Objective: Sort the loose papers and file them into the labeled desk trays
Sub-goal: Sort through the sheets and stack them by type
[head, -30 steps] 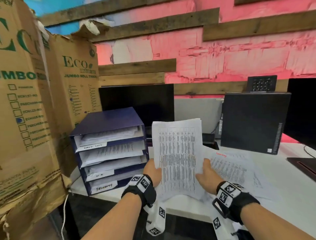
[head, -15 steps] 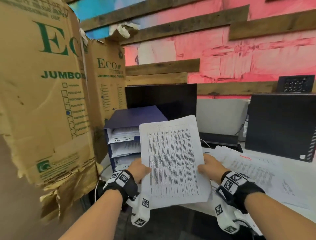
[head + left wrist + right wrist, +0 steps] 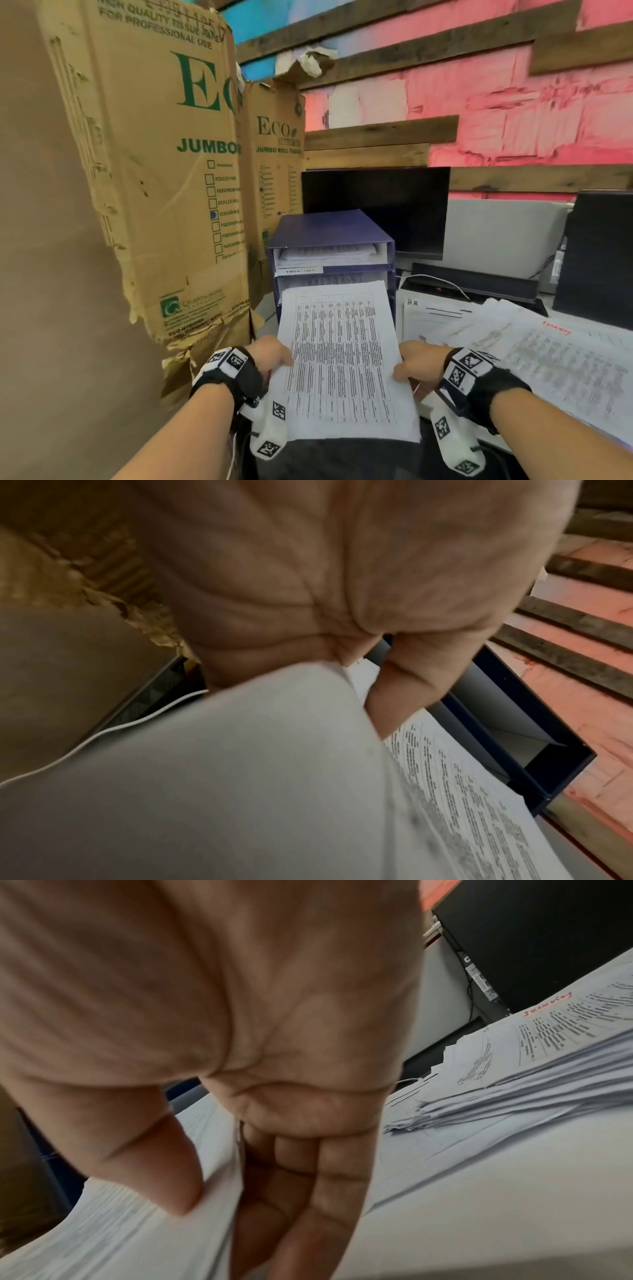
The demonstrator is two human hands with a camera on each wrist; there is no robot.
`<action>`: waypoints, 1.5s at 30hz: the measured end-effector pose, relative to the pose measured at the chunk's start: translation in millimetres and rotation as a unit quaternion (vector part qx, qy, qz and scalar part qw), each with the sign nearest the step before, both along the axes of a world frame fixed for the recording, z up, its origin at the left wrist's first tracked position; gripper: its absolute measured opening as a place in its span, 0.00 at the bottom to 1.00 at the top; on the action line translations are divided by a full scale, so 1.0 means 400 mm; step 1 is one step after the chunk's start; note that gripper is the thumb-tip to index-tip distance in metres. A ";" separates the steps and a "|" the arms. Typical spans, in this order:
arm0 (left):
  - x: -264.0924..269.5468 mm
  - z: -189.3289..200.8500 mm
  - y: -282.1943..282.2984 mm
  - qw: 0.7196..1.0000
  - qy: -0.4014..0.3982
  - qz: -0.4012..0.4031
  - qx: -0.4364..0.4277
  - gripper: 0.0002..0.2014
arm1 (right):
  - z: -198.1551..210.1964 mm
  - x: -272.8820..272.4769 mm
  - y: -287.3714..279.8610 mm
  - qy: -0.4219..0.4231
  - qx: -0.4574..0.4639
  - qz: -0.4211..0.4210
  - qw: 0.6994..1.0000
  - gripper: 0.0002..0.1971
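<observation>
Right now both hands grip a sheaf of printed sheets (image 3: 342, 356) by its side edges, the left hand (image 3: 270, 353) with thumb on top, the right hand (image 3: 416, 359) likewise, its far edge at the mouth of a lower slot of the blue tray stack (image 3: 330, 240). That slot already holds papers, so the leading edge could catch and buckle. Loose sheets might fan apart if either pinch slackens. More unsorted papers (image 3: 534, 346) lie on the table (image 3: 613, 334).

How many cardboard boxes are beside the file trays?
2: a large torn box nearest on the left, and a narrower box behind it, next to the blue trays. Others may be hidden.
</observation>
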State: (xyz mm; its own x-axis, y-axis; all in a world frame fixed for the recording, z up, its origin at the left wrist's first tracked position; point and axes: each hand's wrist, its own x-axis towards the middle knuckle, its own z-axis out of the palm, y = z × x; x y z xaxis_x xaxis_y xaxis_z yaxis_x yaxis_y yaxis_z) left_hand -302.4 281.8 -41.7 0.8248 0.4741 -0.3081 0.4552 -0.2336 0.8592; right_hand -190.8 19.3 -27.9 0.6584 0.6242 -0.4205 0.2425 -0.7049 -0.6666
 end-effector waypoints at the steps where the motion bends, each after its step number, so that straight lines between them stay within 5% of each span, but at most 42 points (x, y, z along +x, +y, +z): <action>1: 0.003 0.006 -0.003 1.000 0.011 -0.006 0.002 0.17 | 0.001 0.003 -0.003 0.005 0.004 -0.006 1.000 0.15; 5: 0.011 0.012 0.004 0.999 -0.025 -0.024 -0.026 0.16 | 0.006 0.012 -0.018 0.008 0.010 -0.022 1.000 0.16; 18: 0.010 -0.088 -0.055 0.987 0.092 -0.083 0.098 0.30 | -0.055 0.023 -0.079 -0.005 -0.090 -0.039 0.995 0.15; 24: 0.010 -0.108 -0.067 0.971 0.132 -0.129 0.154 0.25 | -0.060 0.016 -0.083 0.013 -0.155 -0.004 0.988 0.17; 37: 0.005 -0.083 -0.038 0.964 0.125 -0.186 0.146 0.21 | -0.039 0.030 -0.088 0.047 -0.116 -0.004 0.992 0.17; 41: -0.017 -0.055 -0.031 0.966 0.088 -0.240 0.041 0.19 | -0.023 0.033 -0.097 0.076 -0.080 0.025 0.994 0.20; 45: -0.025 -0.046 -0.032 0.976 0.080 -0.174 0.104 0.22 | -0.022 0.031 -0.094 0.065 -0.072 0.042 0.994 0.20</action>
State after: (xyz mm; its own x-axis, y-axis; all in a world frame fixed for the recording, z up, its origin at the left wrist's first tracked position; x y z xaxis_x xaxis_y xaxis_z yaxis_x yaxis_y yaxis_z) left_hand -312.6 269.2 -60.2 0.8962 0.2406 -0.3728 0.4419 -0.5596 0.7012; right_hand -178.5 -18.4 -36.8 0.5406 0.6016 -0.5880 0.2221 -0.7762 -0.5900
